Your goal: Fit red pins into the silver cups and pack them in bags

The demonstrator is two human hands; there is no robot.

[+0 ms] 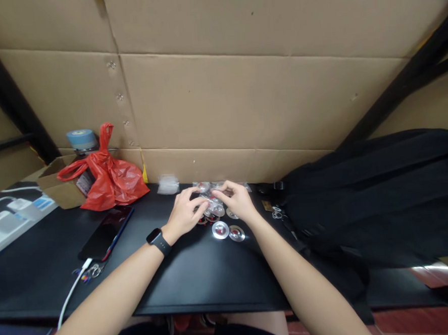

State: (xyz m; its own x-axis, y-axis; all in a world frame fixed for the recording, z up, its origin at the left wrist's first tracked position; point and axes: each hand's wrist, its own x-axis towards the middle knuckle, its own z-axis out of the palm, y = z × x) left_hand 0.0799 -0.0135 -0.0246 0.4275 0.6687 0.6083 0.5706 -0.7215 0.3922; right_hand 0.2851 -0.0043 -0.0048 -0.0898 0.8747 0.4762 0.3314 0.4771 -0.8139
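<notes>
In the head view my left hand, with a dark watch on the wrist, is closed with its fingertips at a small clear plastic bag. From the other side, my right hand pinches the same bag with thumb and fingers. What is inside the bag is too small to make out. Right below lie two round silvery discs with red centres, a left disc and a right disc. More such discs are partly hidden under and behind my hands. A stack of clear plastic bags lies left of them, against the cardboard.
On the left are a red plastic bag, a cardboard box, a phone, a white cable and a power strip. A black backpack fills the right side. A cardboard wall closes off the back.
</notes>
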